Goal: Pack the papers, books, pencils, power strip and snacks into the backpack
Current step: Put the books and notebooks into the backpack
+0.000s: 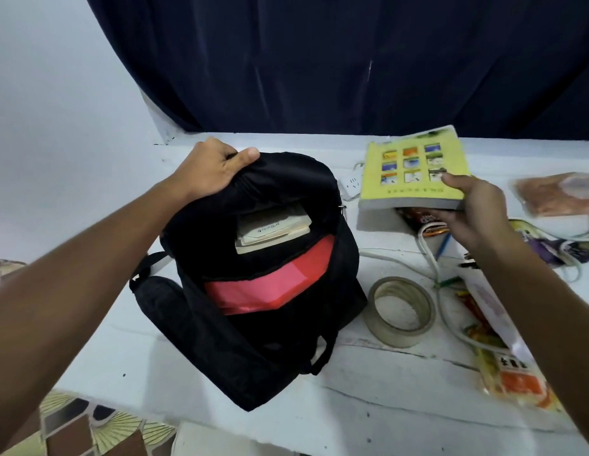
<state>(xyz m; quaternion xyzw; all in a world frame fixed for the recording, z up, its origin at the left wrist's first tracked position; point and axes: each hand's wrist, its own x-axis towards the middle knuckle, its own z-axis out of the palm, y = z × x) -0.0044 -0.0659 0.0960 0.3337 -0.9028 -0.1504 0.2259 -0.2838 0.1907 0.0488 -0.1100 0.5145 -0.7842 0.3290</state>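
Open black fabric backpack (250, 291) standing on the white desk (368, 390), a pale book (273, 230) and a red folder (273, 281) showing inside. Left hand (214, 169) grips the backpack's top edge. Right hand (474, 205) holds the thick yellow-covered book (414, 169) by its near corner, raised above the desk to the backpack's right, over a white power strip (350, 185) and snack packets (516, 380).
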